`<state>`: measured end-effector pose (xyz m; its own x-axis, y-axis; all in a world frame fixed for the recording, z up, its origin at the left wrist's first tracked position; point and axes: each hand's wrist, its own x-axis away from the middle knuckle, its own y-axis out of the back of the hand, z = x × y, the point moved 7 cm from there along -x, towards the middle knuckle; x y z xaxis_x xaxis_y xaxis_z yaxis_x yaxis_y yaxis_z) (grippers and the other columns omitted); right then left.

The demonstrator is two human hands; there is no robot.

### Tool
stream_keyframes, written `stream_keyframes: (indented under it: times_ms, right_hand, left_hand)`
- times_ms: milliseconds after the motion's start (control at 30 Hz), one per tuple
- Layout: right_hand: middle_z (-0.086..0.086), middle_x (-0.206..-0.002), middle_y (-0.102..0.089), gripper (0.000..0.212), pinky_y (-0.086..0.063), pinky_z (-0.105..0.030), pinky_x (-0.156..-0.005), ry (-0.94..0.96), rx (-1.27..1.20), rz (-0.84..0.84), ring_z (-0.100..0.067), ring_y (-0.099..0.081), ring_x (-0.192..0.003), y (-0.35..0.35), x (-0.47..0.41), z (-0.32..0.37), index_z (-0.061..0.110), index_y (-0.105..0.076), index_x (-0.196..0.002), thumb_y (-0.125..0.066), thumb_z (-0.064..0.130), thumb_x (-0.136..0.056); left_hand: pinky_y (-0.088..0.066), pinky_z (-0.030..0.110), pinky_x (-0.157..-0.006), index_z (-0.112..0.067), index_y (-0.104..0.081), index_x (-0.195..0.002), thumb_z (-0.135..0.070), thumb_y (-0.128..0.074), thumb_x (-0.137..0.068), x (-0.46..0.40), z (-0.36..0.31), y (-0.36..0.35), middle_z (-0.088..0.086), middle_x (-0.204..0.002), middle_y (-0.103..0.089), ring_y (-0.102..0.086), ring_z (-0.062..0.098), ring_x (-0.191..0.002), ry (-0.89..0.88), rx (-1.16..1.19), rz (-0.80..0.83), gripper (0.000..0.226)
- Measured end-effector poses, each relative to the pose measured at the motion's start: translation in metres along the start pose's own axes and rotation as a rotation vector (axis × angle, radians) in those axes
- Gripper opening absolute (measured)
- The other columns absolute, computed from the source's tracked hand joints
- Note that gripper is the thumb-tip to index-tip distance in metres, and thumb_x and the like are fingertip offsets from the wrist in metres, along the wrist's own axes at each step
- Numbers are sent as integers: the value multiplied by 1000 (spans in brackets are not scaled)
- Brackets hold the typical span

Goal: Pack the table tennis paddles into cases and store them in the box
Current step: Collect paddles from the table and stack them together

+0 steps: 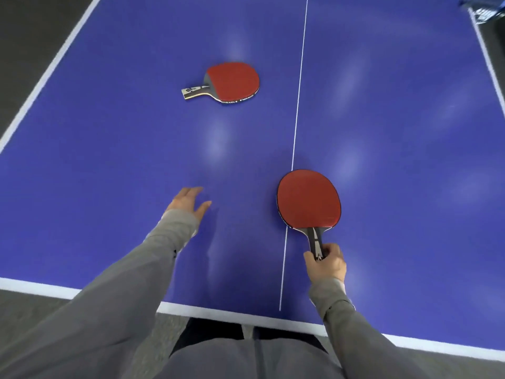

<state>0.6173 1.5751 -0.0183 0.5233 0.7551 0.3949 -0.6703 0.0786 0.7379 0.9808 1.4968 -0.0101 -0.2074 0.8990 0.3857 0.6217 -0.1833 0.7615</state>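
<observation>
Near the blue table-tennis table's (109, 160) near edge, the right hand (326, 265) grips a red-rubbered wooden paddle's (308, 199) handle; the left hand (185, 202) hovers spread, empty. A second red paddle (232, 82) lies flat farther in.

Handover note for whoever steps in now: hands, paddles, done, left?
Right hand: gripping the near paddle by its handle, red face up, over the table's centre line.
Left hand: open and empty above the blue table.
Far paddle: lying flat, left of the centre line, untouched.
Done: nothing packed.
Left: case both paddles, then box them; no cases or box in view.
</observation>
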Motion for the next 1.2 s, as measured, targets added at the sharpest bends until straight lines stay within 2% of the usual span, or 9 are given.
stream_keyframes:
  times_ms: [167, 400, 533, 700, 800, 867, 967, 1067, 1200]
  right_hand:
    - [0, -88, -54, 24, -37, -30, -73, -75, -115, -83, -23, -49, -78, -38, 2, 59, 13, -51, -90, -67, 18, -73]
    - [-2, -86, -56, 23, -35, -29, -72, -165, -199, -178, -22, -49, -77, -71, -19, 117, 17, -47, -87, -66, 20, -74]
    - [-1, -84, -58, 21, -36, -30, -71, -196, -199, -214, -22, -50, -75, -77, -33, 127, 17, -49, -87, -65, 18, -73]
    - [-3, -84, -59, 22, -37, -30, -73, -210, -176, -251, -24, -51, -78, -85, -41, 129, 15, -50, -89, -66, 16, -73]
    - [-3, -85, -59, 23, -38, -29, -73, -226, -177, -246, -25, -52, -78, -89, -44, 129, 14, -50, -90, -66, 15, -73]
    - [-3, -84, -58, 22, -35, -27, -71, -234, -186, -247, -23, -51, -75, -91, -44, 130, 15, -50, -88, -66, 15, -73]
    - [-3, -85, -58, 22, -34, -27, -70, -235, -189, -253, -22, -51, -73, -93, -42, 130, 15, -50, -88, -66, 15, -73]
    - [-2, -82, -58, 21, -34, -27, -70, -235, -193, -253, -20, -50, -71, -91, -41, 129, 16, -49, -86, -66, 14, -73]
    - [-4, -84, -59, 22, -36, -29, -73, -213, -187, -251, -24, -51, -77, -85, -37, 126, 14, -50, -88, -66, 14, -74]
  left_hand:
    - [-40, 40, -102, -17, -36, -143, -31, -59, -91, -90, 2, 58, 3, -144, -33, -40, 24, -130, -40, 13, -89, 59]
    - [-34, 44, -104, -13, -24, -147, -34, -59, -90, -217, -19, 101, 7, -149, -26, -25, 27, -137, -125, -120, -164, 71]
    - [-31, 47, -103, -10, -27, -145, -36, -60, -88, -276, -38, 111, 12, -146, -29, -30, 31, -133, -174, -183, -194, 71]
    - [-33, 50, -99, -8, -33, -141, -43, -58, -88, -326, -52, 102, 16, -140, -37, -33, 36, -129, -182, -320, -131, 68]
    - [-38, 52, -94, -4, -48, -129, -40, -63, -86, -339, -59, 100, 20, -130, -42, -36, 38, -123, -232, -373, -160, 58]
    - [-42, 51, -92, -3, -54, -119, -33, -66, -83, -344, -62, 100, 21, -124, -47, -39, 38, -120, -237, -319, -152, 48]
    - [-47, 38, -76, -8, -59, -97, -29, -69, -76, -342, -65, 93, 13, -99, -61, -55, 34, -100, -198, -207, -35, 31]
    - [-43, 30, -59, -14, -55, -72, -29, -66, -74, -319, -72, 81, 5, -66, -60, -58, 28, -70, -160, -126, 95, 19]
    - [-45, 21, -49, -18, -51, -75, -22, -62, -79, -280, -74, 60, 2, -61, -61, -55, 13, -47, -58, 225, 188, 13]
